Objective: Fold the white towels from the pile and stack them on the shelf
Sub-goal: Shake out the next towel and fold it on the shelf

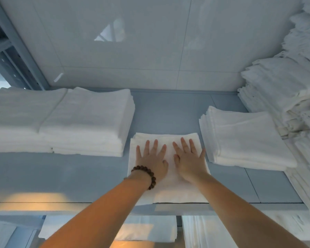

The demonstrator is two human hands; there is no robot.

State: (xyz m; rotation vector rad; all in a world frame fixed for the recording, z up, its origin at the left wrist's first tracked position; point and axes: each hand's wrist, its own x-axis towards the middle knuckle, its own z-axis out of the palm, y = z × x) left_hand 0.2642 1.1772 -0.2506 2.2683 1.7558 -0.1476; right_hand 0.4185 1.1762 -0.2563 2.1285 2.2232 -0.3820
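Note:
A folded white towel (168, 190) lies flat on the grey-blue shelf (79, 176), near its front edge. My left hand (151, 159), with a brown bead bracelet on the wrist, presses flat on the towel's left half with fingers spread. Beside it, my right hand (189, 161) presses flat on the right half, fingers straight. To the left stands a stack of folded white towels (89, 120). A lower stack of folded towels (243, 138) sits to the right.
A tall heap of white linen (293, 90) fills the shelf's right end. A white tiled wall (132, 51) closes the back. More white towels (147, 228) lie on the shelf below. A metal shelf post (16, 51) rises at far left.

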